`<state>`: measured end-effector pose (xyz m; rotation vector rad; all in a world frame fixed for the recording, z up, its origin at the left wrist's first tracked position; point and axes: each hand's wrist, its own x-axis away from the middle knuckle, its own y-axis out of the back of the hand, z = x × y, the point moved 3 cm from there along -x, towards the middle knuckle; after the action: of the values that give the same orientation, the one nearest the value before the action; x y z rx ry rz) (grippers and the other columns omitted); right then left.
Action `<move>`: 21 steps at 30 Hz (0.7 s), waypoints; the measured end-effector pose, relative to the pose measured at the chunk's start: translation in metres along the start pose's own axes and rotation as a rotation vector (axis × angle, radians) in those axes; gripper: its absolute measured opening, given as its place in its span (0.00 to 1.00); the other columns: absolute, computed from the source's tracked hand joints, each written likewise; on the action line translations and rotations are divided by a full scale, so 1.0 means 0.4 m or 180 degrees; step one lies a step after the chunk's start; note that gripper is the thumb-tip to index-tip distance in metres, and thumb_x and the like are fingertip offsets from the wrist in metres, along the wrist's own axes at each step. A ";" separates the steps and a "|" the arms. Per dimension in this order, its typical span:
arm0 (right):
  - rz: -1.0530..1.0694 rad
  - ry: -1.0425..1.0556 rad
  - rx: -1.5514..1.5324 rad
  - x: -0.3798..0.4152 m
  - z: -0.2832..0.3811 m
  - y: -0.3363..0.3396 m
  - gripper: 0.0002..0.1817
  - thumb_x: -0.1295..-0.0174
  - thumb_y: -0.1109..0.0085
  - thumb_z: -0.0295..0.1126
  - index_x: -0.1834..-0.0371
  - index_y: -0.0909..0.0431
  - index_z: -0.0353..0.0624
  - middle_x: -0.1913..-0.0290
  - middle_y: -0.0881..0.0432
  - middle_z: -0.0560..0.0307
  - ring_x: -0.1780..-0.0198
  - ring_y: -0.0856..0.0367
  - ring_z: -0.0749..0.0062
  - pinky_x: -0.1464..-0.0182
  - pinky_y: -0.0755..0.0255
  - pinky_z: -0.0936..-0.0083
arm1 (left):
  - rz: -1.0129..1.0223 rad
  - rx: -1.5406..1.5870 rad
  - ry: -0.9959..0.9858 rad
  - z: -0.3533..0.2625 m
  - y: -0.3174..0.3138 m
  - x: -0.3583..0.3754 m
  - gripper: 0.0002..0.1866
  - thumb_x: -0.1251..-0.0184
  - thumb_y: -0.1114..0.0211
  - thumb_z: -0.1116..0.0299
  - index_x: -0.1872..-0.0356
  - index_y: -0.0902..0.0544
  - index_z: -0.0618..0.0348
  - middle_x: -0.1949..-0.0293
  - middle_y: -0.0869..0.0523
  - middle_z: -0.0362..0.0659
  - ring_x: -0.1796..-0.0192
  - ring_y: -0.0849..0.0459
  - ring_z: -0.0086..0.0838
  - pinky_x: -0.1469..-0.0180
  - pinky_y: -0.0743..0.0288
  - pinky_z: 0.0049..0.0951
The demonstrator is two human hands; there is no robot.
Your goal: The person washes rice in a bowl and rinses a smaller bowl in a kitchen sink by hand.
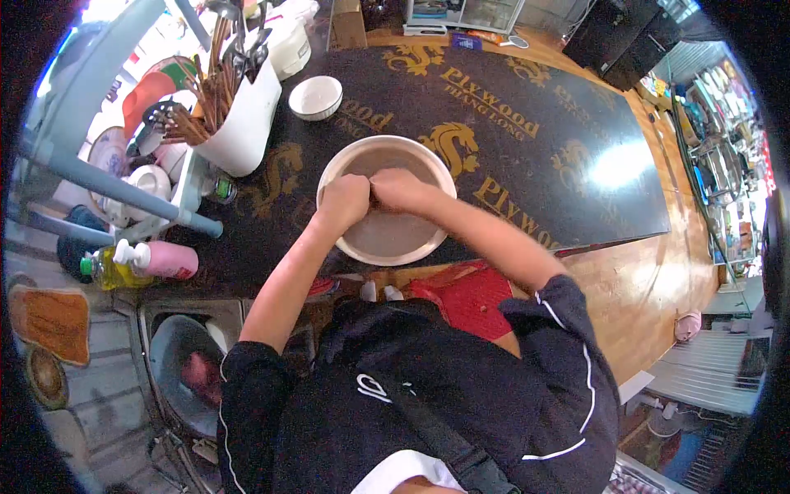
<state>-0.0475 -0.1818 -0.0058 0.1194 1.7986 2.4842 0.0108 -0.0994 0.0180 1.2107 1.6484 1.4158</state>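
A large round white bowl (333,169) stands on the dark plywood tabletop, holding cloudy greyish-brown liquid. Over the bowl, my left hand (346,199) is closed, its knuckles close against my other hand. My right hand (401,190) is also closed, fingers curled in toward the left. Something small and dark shows between the two hands, but what they grip is mostly hidden. A smaller white ribbed bowl (316,99) sits beyond the large one, to the left.
At the left, a white utensil holder (243,123) with chopsticks and ladles stands by a grey rack rail (123,193). A pink bottle (169,260) and a yellow-green bottle (111,270) are near the table's left corner. A red stool (473,300) is below the front edge.
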 end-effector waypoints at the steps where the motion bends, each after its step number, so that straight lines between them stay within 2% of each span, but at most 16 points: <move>1: 0.0526 0.0065 0.0206 -0.011 0.013 0.001 0.08 0.58 0.49 0.30 0.78 0.24 0.38 0.72 0.23 0.44 0.68 0.23 0.56 0.66 0.30 0.63 | -0.0036 -0.0105 0.0030 -0.005 0.003 0.009 0.08 0.56 0.48 0.73 0.78 0.21 0.62 0.74 0.21 0.52 0.69 0.21 0.40 0.65 0.28 0.37; 2: 0.0671 -0.0140 0.0194 -0.026 0.010 0.010 0.08 0.59 0.49 0.30 0.75 0.22 0.42 0.71 0.23 0.47 0.67 0.23 0.57 0.66 0.30 0.64 | -0.0090 -0.0220 0.0068 -0.004 0.009 0.014 0.08 0.55 0.49 0.73 0.78 0.21 0.62 0.74 0.21 0.52 0.69 0.21 0.40 0.66 0.28 0.36; 3: 0.0687 -0.0015 0.0297 -0.036 0.004 0.013 0.08 0.58 0.49 0.30 0.75 0.22 0.42 0.71 0.23 0.47 0.67 0.23 0.57 0.66 0.30 0.63 | -0.0150 -0.0224 -0.0060 -0.002 0.008 0.015 0.08 0.55 0.49 0.73 0.79 0.20 0.61 0.74 0.20 0.51 0.70 0.21 0.40 0.66 0.28 0.36; 5: 0.0710 0.0160 0.0436 -0.049 -0.006 0.014 0.09 0.58 0.50 0.30 0.75 0.22 0.42 0.71 0.23 0.47 0.67 0.23 0.57 0.65 0.30 0.63 | -0.0160 -0.0294 0.0073 -0.005 0.002 0.008 0.08 0.55 0.49 0.73 0.79 0.20 0.60 0.74 0.20 0.50 0.70 0.20 0.39 0.66 0.27 0.35; 8: 0.0785 0.0129 0.0466 -0.052 -0.022 -0.022 0.09 0.57 0.50 0.33 0.75 0.23 0.43 0.70 0.23 0.45 0.66 0.24 0.56 0.63 0.31 0.64 | -0.0108 -0.0188 0.0098 -0.001 -0.008 0.009 0.08 0.55 0.49 0.72 0.79 0.20 0.61 0.74 0.20 0.51 0.70 0.20 0.39 0.66 0.27 0.35; 11: 0.0521 0.0413 0.0223 -0.049 -0.013 -0.031 0.08 0.57 0.50 0.32 0.75 0.22 0.44 0.71 0.23 0.46 0.66 0.24 0.55 0.63 0.31 0.63 | -0.0102 -0.0159 0.0075 0.003 -0.025 0.004 0.09 0.56 0.49 0.72 0.79 0.20 0.61 0.75 0.20 0.51 0.70 0.20 0.39 0.66 0.27 0.36; 13: 0.0713 -0.0072 0.0044 -0.047 -0.015 -0.033 0.08 0.57 0.50 0.32 0.76 0.22 0.44 0.72 0.23 0.47 0.66 0.24 0.55 0.63 0.31 0.64 | -0.0103 -0.0194 0.0067 0.001 -0.019 0.007 0.09 0.56 0.49 0.72 0.79 0.20 0.61 0.75 0.20 0.51 0.70 0.20 0.39 0.66 0.27 0.36; 16: 0.0741 0.0079 0.0526 -0.048 -0.012 -0.029 0.08 0.56 0.50 0.32 0.76 0.22 0.44 0.72 0.23 0.46 0.66 0.24 0.55 0.64 0.31 0.64 | -0.0044 -0.0180 0.0070 -0.007 -0.003 0.016 0.09 0.56 0.49 0.72 0.79 0.20 0.61 0.75 0.20 0.52 0.70 0.20 0.39 0.66 0.27 0.36; 19: 0.0962 0.0205 0.0548 -0.045 -0.004 0.005 0.09 0.55 0.51 0.30 0.72 0.23 0.42 0.71 0.23 0.47 0.67 0.23 0.55 0.64 0.30 0.63 | -0.0002 -0.0151 0.0068 -0.009 0.006 0.017 0.09 0.55 0.49 0.71 0.79 0.20 0.61 0.74 0.20 0.51 0.70 0.20 0.39 0.66 0.27 0.35; 21: 0.0986 0.0218 0.0509 -0.032 -0.030 0.026 0.09 0.56 0.49 0.33 0.74 0.24 0.41 0.72 0.23 0.46 0.67 0.24 0.55 0.63 0.31 0.65 | -0.0082 0.0089 -0.0004 -0.008 0.007 0.015 0.10 0.54 0.49 0.69 0.80 0.20 0.63 0.75 0.21 0.52 0.70 0.21 0.40 0.65 0.28 0.35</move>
<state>-0.0361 -0.1977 0.0000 0.3516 2.1543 2.5628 0.0065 -0.0950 0.0221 1.2013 1.6823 1.3802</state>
